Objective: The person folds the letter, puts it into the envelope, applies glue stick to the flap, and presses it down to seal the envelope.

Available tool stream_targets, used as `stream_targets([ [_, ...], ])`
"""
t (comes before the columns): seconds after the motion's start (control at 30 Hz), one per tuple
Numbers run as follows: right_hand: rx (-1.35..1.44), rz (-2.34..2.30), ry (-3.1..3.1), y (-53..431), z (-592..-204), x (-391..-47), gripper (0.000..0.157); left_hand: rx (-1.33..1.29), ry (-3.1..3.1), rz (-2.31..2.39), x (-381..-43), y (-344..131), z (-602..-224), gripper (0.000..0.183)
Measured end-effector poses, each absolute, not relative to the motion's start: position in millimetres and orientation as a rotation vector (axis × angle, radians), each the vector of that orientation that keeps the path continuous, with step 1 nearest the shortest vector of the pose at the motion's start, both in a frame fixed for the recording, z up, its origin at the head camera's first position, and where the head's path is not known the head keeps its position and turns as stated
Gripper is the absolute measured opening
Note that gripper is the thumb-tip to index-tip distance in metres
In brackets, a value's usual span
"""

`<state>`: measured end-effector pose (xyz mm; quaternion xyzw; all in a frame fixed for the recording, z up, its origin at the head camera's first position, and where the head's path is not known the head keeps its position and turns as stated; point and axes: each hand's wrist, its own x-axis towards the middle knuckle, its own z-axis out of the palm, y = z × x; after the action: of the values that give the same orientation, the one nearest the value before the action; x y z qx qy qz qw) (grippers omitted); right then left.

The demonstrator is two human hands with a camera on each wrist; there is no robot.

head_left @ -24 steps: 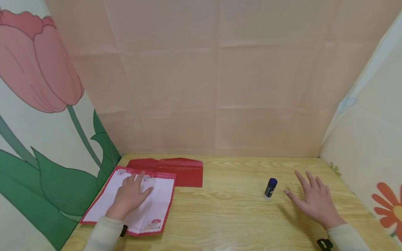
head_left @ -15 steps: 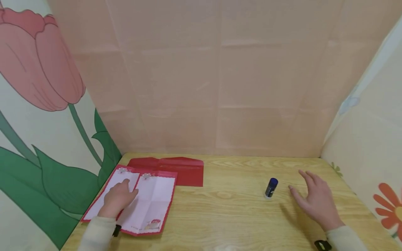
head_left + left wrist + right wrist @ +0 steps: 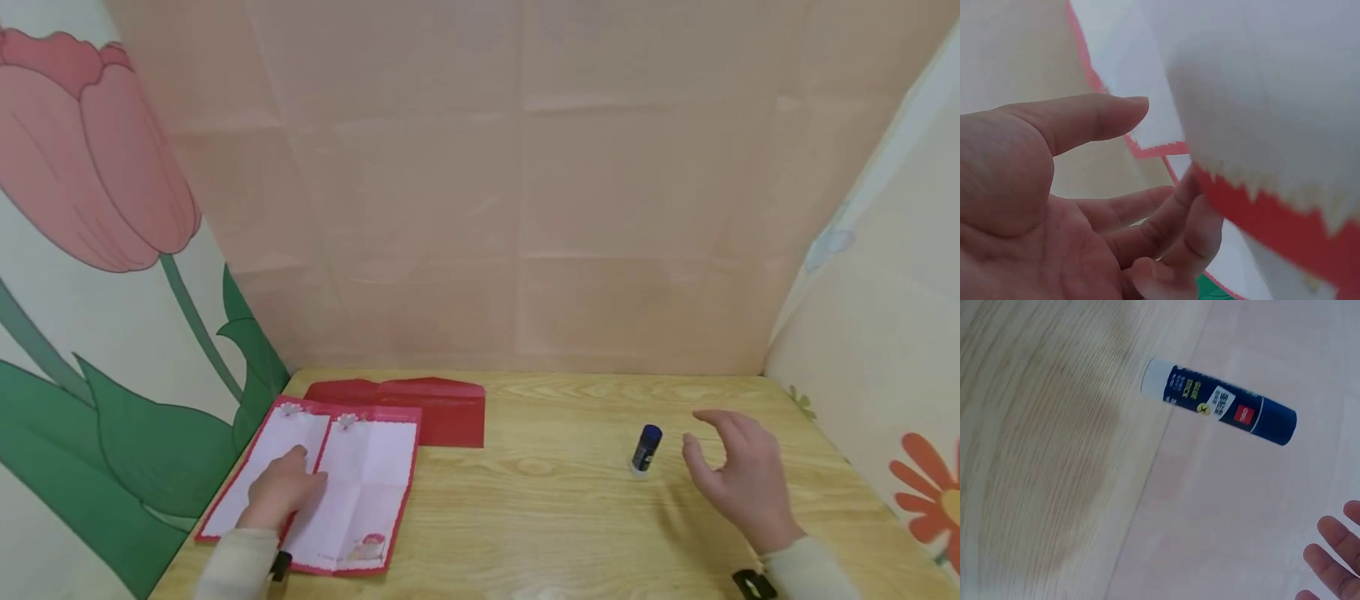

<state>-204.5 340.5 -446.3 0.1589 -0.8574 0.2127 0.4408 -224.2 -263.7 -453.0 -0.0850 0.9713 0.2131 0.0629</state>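
A white greeting card with red borders (image 3: 371,467) lies at the left of the table, its two panels each topped by a small flower decoration. My left hand (image 3: 279,490) is over the card, close to the red strip between the panels. In the left wrist view its bent fingers (image 3: 1157,234) meet a red edge of the card, while the thumb stands apart. My right hand (image 3: 744,479) hovers right of an upright glue stick (image 3: 646,450), thumb and fingers curved with nothing between them. The right wrist view shows the glue stick's dark blue cap and label.
Behind the card, and partly covered by it, lies a red envelope (image 3: 453,421). The wooden table (image 3: 525,517) meets a pinkish cloth backdrop (image 3: 517,208) at the back. Decorated side panels stand left, with a tulip (image 3: 142,167), and right, with an orange flower (image 3: 930,500).
My left hand has drawn back and left over the card, its fingers bending, uncovering the strip between the panels. My right hand's spread fingers have closed into a curve. The glue stick stays put.
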Motion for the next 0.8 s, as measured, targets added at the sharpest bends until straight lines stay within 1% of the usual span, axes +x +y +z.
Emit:
stream_targets([
  [0.23, 0.405, 0.550, -2.118, 333.1, -449.1, -204.0, 0.031, -0.297, 2.905, 0.805, -225.0, -264.3, -459.3, 0.058],
  [0.47, 0.433, 0.581, -2.079, 320.0, -447.7, -200.4, 0.026, -0.369, 2.864, 0.854, -227.2, -261.6, -463.2, 0.077],
  [0.5, 0.438, 0.584, -2.092, 317.4, -446.9, -199.1, 0.025, -0.367, 2.870, 0.833, -227.1, -261.3, -463.3, 0.077],
  [0.6, 0.460, 0.637, -2.185, 307.8, -444.1, -194.2, 0.020, -0.352, 2.885, 0.770, -225.6, -259.5, -462.0, 0.070],
  [0.7, 0.489, 0.697, -2.323, 296.5, -440.0, -189.1, 0.019, -0.332, 2.891, 0.745, -224.6, -258.3, -460.9, 0.057],
  [0.8, 0.527, 0.739, -2.443, 285.7, -437.0, -186.0, 0.019, -0.328, 2.876, 0.758, -224.5, -257.8, -460.1, 0.051],
])
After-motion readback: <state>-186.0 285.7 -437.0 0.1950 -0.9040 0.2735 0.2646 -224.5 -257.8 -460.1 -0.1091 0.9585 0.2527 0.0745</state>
